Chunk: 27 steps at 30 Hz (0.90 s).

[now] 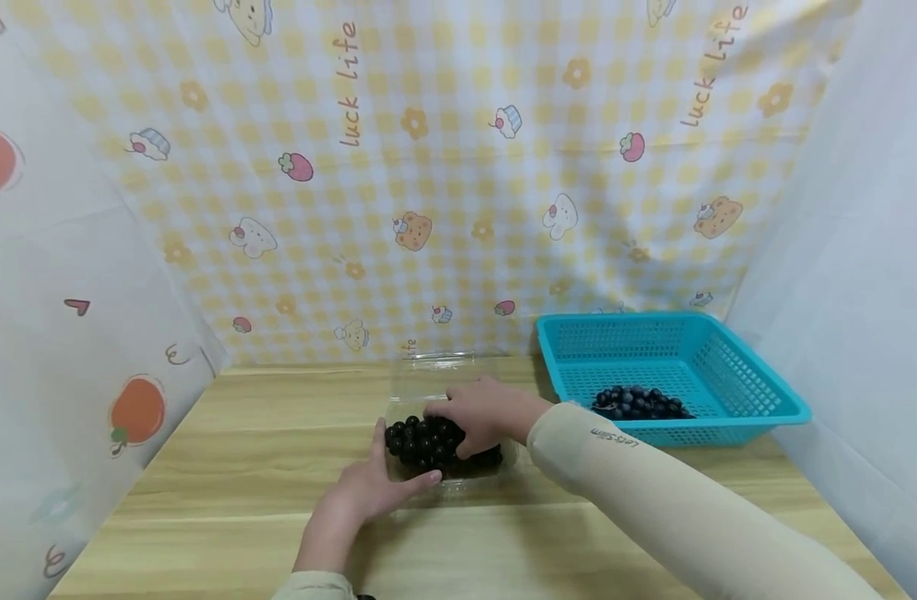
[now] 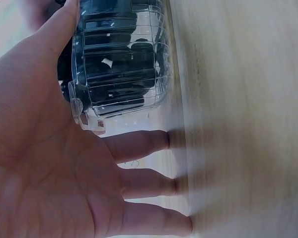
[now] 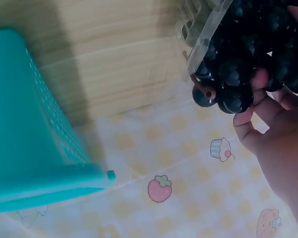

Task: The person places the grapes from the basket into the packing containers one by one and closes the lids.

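Observation:
A bunch of dark grapes [image 1: 419, 443] fills a clear plastic box [image 2: 120, 62], whose clear lid [image 1: 447, 379] is folded back towards the curtain. From above, my right hand [image 1: 488, 408] grips the bunch, its fingers curled among the grapes [image 3: 236, 72] in the right wrist view. A brown stem [image 3: 202, 87] sticks out near the box's rim. My left hand [image 1: 364, 487] rests at the box's front left corner, thumb along the front and index finger up the left side. Its other fingers [image 2: 149, 183] stretch straight down to the table in the left wrist view.
A turquoise plastic basket [image 1: 789, 410] stands at the back right of the wooden table [image 1: 241, 500]. Another bunch of dark grapes [image 1: 638, 403] lies in it, partly behind its front wall. A checked curtain [image 1: 458, 183] hangs behind the table, with white sheets at both sides.

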Available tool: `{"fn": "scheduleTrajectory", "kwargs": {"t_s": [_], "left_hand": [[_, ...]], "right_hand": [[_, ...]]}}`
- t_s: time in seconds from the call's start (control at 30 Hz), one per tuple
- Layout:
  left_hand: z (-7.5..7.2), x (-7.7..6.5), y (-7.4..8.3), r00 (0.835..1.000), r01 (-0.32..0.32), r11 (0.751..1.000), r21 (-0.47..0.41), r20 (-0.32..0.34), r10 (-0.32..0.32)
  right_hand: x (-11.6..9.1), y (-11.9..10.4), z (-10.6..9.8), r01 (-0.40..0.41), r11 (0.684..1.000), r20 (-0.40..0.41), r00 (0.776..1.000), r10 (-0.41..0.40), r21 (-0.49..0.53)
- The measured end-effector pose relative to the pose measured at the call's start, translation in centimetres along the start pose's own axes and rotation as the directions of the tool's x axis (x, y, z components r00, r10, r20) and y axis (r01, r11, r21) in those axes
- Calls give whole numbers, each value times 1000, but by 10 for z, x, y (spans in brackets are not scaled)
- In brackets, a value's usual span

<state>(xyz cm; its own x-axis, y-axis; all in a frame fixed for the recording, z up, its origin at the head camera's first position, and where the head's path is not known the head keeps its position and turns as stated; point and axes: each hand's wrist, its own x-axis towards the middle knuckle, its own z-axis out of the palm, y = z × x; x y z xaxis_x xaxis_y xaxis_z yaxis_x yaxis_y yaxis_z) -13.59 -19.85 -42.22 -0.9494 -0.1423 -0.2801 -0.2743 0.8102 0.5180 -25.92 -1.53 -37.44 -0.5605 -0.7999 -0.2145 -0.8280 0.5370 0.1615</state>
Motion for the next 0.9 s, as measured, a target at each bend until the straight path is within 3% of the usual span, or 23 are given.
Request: {"fn": "scheduleTrajectory", "kwargs": {"t_s": [0.2,0.47,0.73,0.9], "left_hand": [[2,-1,-1,1000,8,1000,6,-4,-8],[2,-1,-1,1000,11,1000,21,-16,-11],[2,-2,1,1000,-3,1000,10,-29,3],[3,-1,0,1000,-2,1000,21,-26,3]], "right_hand": [[1,2,-13,19,999,-2,1000,-19,-38],[2,2,-38,-41,997,12,999,42,-68],[5,-1,-11,-91,992,-25,996,90,-84],[7,-7,-9,-97,988,12,995,99,-117]]}}
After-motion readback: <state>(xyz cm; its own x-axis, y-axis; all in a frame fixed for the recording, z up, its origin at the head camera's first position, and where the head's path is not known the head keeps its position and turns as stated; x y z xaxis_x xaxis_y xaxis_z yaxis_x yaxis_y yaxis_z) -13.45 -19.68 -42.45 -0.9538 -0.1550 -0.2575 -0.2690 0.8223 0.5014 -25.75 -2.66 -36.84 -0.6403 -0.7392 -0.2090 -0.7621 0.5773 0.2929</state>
